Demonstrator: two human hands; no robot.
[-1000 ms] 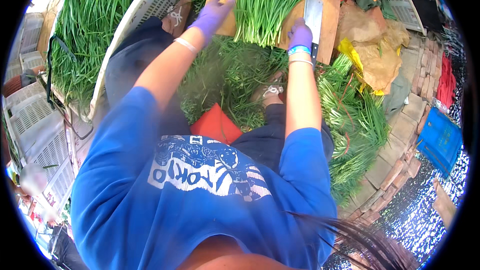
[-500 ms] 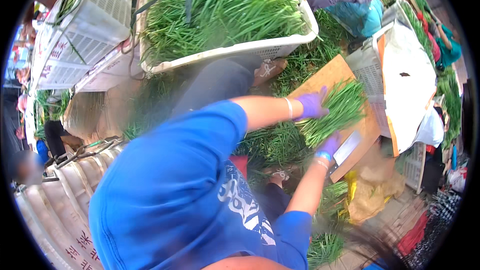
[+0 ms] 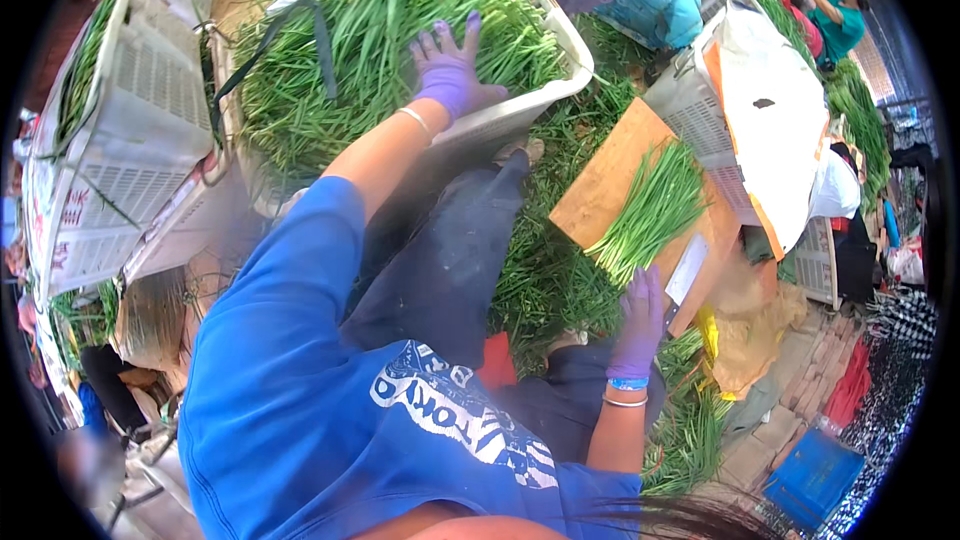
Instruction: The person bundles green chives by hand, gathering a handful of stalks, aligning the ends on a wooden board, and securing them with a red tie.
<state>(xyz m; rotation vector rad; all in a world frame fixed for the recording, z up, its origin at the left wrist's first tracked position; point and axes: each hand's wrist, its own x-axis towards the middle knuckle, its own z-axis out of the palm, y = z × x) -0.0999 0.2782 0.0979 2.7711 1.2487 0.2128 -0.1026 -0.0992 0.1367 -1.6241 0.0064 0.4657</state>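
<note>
Greens [image 3: 385, 55] in the crate [image 3: 583, 70] lie under my wide-splayed left hand [image 3: 450, 78], stalk ends rightward; my right hand [image 3: 640, 318], fingers extended, is farther.

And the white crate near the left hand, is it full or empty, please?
The white crate looks full: green leaves are heaped to its rim, below the spread left hand.

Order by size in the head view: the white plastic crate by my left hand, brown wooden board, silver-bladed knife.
1. White plastic crate
2. Brown wooden board
3. Silver-bladed knife
</note>
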